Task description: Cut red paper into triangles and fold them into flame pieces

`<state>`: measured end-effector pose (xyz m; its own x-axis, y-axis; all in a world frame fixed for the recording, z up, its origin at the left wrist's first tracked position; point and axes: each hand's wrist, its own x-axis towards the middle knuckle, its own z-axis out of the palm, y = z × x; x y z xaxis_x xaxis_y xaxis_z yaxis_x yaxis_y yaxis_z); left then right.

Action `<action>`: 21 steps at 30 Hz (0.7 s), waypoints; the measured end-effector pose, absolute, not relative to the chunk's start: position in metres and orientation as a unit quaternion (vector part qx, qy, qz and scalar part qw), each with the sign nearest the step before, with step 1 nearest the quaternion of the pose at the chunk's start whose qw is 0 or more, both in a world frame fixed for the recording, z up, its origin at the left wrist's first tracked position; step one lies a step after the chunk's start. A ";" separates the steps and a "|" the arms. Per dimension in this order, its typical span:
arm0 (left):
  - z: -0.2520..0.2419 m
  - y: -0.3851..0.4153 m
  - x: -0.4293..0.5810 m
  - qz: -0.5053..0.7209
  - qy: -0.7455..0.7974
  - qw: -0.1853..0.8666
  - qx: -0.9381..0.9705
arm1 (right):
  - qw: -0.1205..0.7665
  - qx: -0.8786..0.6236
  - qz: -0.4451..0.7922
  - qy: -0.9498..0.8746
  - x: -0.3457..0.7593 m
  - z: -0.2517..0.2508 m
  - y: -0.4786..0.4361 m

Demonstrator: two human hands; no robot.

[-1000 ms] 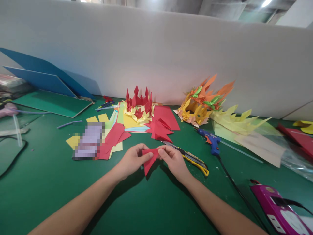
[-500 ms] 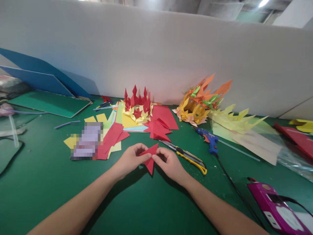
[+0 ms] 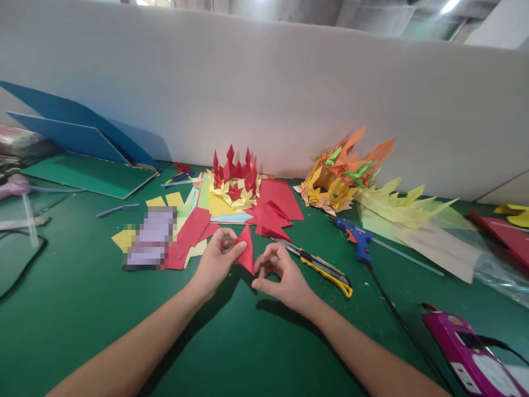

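Observation:
A folded piece of red paper (image 3: 248, 252), now a narrow triangle with a point up and a point down, is pinched between the thumb and fingers of my left hand (image 3: 217, 258). My right hand (image 3: 284, 274) is just to the right of it, with fingers curled and thumb apart, holding nothing that I can see. Behind the hands lie more red folded pieces (image 3: 270, 219). A yellow-handled utility knife (image 3: 324, 270) rests beside my right hand. Further back stands a red and yellow paper crown (image 3: 235, 179) on coloured sheets.
Red paper strips (image 3: 192, 234) and a blurred-out object (image 3: 151, 237) lie to the left. On the right are orange and yellow crowns (image 3: 330, 184), a blue glue gun (image 3: 357, 237) with its cord, and a magenta power strip (image 3: 467, 347). A pale wall (image 3: 248, 88) closes off the back.
My right hand has let go of the red paper and moved slightly away, its fingers parting. My left hand has turned the paper, which now shows a narrower triangle.

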<state>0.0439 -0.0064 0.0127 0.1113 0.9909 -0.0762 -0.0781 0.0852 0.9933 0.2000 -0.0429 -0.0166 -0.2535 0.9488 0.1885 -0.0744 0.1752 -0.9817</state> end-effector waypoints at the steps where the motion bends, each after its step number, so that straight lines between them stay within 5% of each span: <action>1: 0.013 -0.006 0.044 0.480 0.471 0.556 0.488 | 0.486 -0.364 0.523 -0.598 0.200 -0.016 -0.044; 21: 0.015 -0.011 0.044 0.444 0.499 0.551 0.500 | 0.524 -0.432 0.317 -0.662 0.203 -0.012 -0.043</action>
<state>0.0444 -0.0108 0.0153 0.1081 0.9884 -0.1064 0.0099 0.1060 0.9943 0.2029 -0.0427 -0.0119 -0.0782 0.9042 0.4199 0.2400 0.4259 -0.8724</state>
